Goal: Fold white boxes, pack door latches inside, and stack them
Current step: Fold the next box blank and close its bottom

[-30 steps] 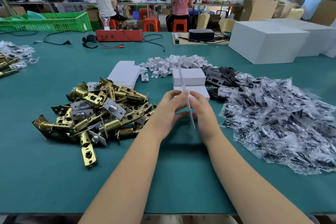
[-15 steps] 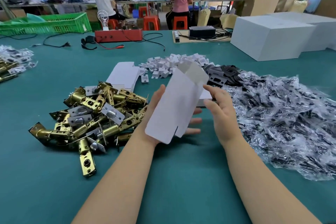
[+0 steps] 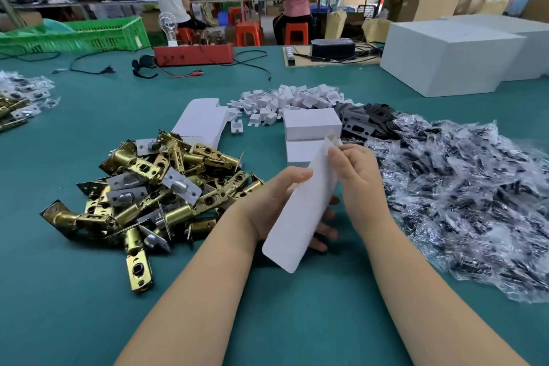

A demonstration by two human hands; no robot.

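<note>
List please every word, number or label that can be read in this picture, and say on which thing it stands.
None can be read. The white box blank in the hands, the folded white boxes and the large white cartons show blank faces; anything on the far benches is too blurred.

Near the middle of the green table [image 3: 74, 291], the left hand [image 3: 273, 202] grips a white box blank [image 3: 300, 211] from the left, thumb on its upper face, fingers showing beneath it. The right hand [image 3: 356, 175] pinches the blank's far end. The blank tilts, its near end lowest, above the table. Left of the hands lies a heap of brass door latches [image 3: 154, 187]. Just beyond the hands stand two folded white boxes [image 3: 312, 125], one on the other. Right of them spreads a pile of clear bagged parts [image 3: 475, 193]. Flat white blanks [image 3: 202, 119] lie farther left.
</note>
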